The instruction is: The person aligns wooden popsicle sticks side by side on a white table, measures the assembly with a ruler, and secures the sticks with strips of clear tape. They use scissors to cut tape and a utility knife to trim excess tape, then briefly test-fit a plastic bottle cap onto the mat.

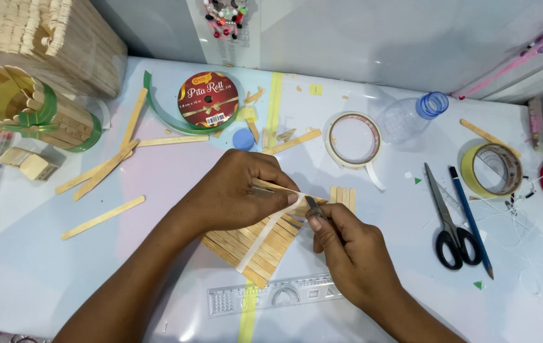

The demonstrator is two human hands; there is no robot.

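My left hand [233, 194] grips the upper edge of a panel of wooden craft sticks [255, 244] laid side by side, with a strip of white tape [265, 235] running across it. My right hand [351, 251] holds a small metal blade or cutter [314, 206] whose tip touches the tape end at the panel's upper right corner. The panel rests tilted on the pale table, partly hidden under my left hand. A few short sticks [342, 194] lie just right of the blade.
Around lie loose wooden sticks [103, 217], a green ribbon roll [208, 100], white tape roll [352, 139], yellow tape roll [492, 170], black scissors [449, 222], a blue pencil [469, 219], a clear ruler [271, 295], a plastic bottle [411, 115] and stick-built containers [36, 108].
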